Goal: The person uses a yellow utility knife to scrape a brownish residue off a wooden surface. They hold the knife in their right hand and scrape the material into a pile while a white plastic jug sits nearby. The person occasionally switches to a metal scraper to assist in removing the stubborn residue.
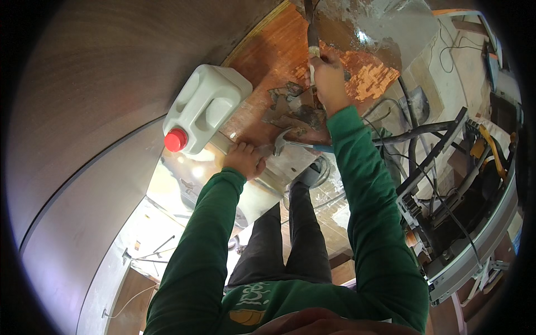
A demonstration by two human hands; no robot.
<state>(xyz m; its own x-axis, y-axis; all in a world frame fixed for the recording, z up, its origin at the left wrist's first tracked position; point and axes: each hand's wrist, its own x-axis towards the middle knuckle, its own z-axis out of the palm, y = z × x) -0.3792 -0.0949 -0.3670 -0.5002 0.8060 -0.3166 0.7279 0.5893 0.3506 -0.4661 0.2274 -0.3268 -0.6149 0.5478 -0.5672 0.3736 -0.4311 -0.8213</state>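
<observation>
My right hand (328,79) is closed around a long, slim tool (313,35) with a dark upper length and a pale band; my fist hides part of it, and I cannot tell its exact kind. Below that fist, torn dark scraps (295,106) lie on a reddish-brown wooden surface (261,79). My left hand (245,160) rests with bent fingers on the near edge strip (270,182) of this surface. Between my hands lies a claw hammer (282,143), its blue handle passing under my right sleeve. A white plastic jug (209,106) with a red cap (175,140) stands left of the scraps.
A tall brown panel (104,63) borders the left side. To the right stands a metal-framed machine (444,167) with black cables. Rough orange patches (370,79) and a grey coated area (402,29) show at the far end. A coiled hose or cable (324,171) lies near my legs.
</observation>
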